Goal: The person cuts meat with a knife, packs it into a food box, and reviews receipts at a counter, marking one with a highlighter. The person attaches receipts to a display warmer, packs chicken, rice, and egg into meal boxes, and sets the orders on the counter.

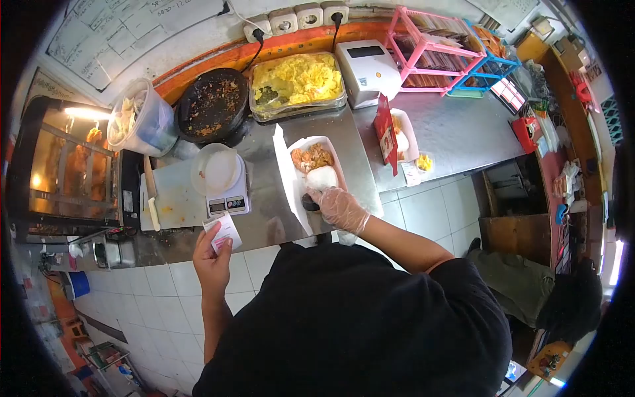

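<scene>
My left hand [214, 255] is bare and holds a small white printed paper [227, 231] between thumb and fingers, at the counter's front edge. My right hand [339, 206] wears a clear plastic glove and reaches into the near end of an open white food box [287, 173]. Its fingers are closed around or against a small dark round item [309, 202]; the exact grip is partly hidden. Inside the box lie a white mound of rice [322, 178] and brown fried pieces [312, 157] beyond it.
On the steel counter are a scale [227, 202], a knife [152, 193] on a white board, a black pan [212, 106], a tray of yellow food [301, 79] and a white printer [368, 71]. A second box [407, 135] stands right. A lit cabinet [66, 165] is left.
</scene>
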Demonstrator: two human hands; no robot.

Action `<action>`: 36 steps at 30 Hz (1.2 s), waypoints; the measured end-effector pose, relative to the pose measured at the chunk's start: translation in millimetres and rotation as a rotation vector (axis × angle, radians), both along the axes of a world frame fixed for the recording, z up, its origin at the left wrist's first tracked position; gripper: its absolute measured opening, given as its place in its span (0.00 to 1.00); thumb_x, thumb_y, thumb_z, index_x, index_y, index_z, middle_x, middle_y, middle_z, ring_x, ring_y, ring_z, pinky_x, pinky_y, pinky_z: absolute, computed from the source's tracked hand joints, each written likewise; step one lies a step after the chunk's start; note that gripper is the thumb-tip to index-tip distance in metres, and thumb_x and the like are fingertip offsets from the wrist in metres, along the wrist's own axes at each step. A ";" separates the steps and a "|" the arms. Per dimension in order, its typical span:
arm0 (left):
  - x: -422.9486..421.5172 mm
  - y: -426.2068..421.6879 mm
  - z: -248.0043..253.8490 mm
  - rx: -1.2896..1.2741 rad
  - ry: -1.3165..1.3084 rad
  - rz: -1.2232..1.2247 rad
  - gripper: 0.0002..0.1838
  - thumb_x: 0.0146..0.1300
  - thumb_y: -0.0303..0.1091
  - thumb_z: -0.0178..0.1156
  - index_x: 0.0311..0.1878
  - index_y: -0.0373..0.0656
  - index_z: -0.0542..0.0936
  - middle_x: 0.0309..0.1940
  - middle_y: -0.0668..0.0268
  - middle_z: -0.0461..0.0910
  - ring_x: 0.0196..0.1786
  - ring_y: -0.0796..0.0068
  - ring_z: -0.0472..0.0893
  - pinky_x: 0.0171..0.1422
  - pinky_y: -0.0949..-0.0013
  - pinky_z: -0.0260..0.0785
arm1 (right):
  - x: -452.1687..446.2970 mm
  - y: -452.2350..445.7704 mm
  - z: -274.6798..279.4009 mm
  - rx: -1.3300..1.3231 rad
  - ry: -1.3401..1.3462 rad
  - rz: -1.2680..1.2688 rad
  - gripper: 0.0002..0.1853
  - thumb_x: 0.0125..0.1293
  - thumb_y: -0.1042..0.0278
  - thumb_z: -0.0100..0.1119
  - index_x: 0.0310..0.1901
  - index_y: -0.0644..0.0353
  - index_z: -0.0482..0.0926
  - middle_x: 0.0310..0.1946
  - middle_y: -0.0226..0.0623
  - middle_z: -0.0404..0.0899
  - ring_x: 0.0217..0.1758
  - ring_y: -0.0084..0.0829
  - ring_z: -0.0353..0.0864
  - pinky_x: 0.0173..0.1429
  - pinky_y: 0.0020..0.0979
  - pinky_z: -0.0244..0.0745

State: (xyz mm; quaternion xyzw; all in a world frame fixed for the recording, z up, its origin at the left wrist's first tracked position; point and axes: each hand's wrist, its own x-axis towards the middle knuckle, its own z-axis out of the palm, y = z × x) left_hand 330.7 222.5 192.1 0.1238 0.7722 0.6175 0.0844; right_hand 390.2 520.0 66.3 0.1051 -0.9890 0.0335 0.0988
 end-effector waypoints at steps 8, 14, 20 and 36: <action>11.9 -22.5 -15.1 0.051 -0.016 0.071 0.20 0.60 0.16 0.55 0.57 0.30 0.72 0.53 0.59 0.70 0.57 0.69 0.72 0.61 0.69 0.65 | -9.4 14.8 -2.5 -0.123 -0.007 0.008 0.28 0.61 0.70 0.48 0.65 0.60 0.63 0.32 0.42 0.74 0.32 0.35 0.77 0.34 0.35 0.74; 6.7 -45.9 -18.9 0.053 -0.041 0.127 0.20 0.60 0.17 0.55 0.57 0.30 0.71 0.53 0.59 0.69 0.57 0.69 0.72 0.61 0.68 0.66 | -17.3 23.5 42.0 -0.557 -0.314 -0.101 0.32 0.55 0.72 0.53 0.65 0.50 0.63 0.45 0.53 0.76 0.45 0.50 0.78 0.51 0.44 0.73; -22.8 -71.6 -24.6 0.069 -0.024 0.126 0.20 0.59 0.16 0.56 0.57 0.30 0.72 0.54 0.59 0.69 0.54 0.71 0.74 0.58 0.71 0.68 | -66.5 38.2 59.0 -0.756 -0.236 -0.160 0.28 0.58 0.71 0.51 0.63 0.49 0.63 0.45 0.55 0.77 0.51 0.53 0.76 0.55 0.45 0.70; -134.7 -183.3 -29.6 0.085 -0.001 0.174 0.19 0.60 0.15 0.53 0.55 0.29 0.72 0.54 0.58 0.69 0.53 0.71 0.75 0.56 0.71 0.69 | -364.2 24.7 5.3 0.120 -0.391 -0.292 0.25 0.67 0.61 0.45 0.58 0.74 0.67 0.46 0.51 0.79 0.51 0.44 0.79 0.52 0.39 0.75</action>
